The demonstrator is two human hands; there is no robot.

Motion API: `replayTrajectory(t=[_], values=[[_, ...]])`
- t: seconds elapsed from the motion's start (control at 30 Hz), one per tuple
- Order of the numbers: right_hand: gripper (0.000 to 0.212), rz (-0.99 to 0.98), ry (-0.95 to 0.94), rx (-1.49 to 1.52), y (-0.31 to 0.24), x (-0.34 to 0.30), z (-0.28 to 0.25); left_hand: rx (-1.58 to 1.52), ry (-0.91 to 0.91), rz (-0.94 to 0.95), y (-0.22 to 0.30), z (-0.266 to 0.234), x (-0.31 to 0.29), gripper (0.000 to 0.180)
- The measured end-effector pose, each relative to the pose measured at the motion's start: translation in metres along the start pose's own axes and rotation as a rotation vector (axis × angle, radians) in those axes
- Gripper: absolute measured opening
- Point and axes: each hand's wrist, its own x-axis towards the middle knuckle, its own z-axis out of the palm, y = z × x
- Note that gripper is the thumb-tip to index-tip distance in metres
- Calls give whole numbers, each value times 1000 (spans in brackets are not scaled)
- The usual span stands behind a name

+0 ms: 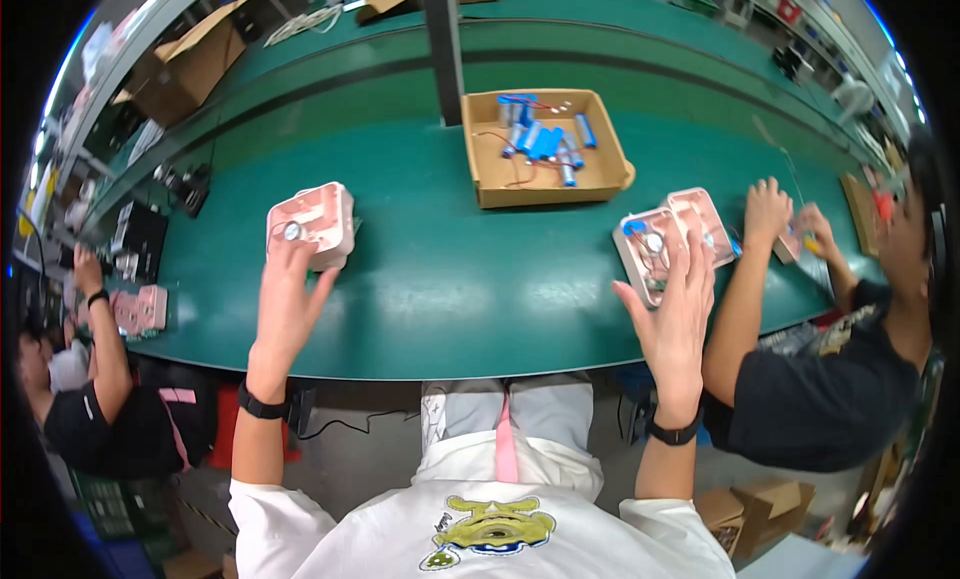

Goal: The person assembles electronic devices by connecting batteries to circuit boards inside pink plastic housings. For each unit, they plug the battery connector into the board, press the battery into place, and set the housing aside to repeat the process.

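Note:
At the left of the bench sits a pale pink plastic housing [335, 204], apparently stacked on another, with a round silvery disc [291, 231] in it. My left hand [285, 304] reaches to its near edge, fingertips by the disc and thumb held apart. On the right, two pink housing halves lie side by side: a nearer one [628, 251] with a disc and a blue part inside, and a farther one [697, 207]. My right hand [675, 314] lies over them with fingers stretched and thumb spread, covering part of both. Whether its fingertips press on them is hard to see.
A cardboard tray [545, 197] of blue cylindrical cells with wires stands mid-bench, beside a grey post [442, 59]. At the right a co-worker's hands [768, 214] work close to my right hand. Another person [105, 349] sits at the left by a pink housing [150, 309].

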Motion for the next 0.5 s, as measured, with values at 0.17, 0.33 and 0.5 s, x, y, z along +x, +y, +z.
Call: replayTrajectory(t=[0.17,0.33,0.5], values=[[59,-139,-243,327,-60,21,-5,-3,-72,8,-15,18,-10,16],[45,-249,-338,503,-99,38,2,-75,-111,141,-2,3,-10,16],[39,-137,-364,593,-103,46,3,-133,-241,507,45,-16,3,17]])
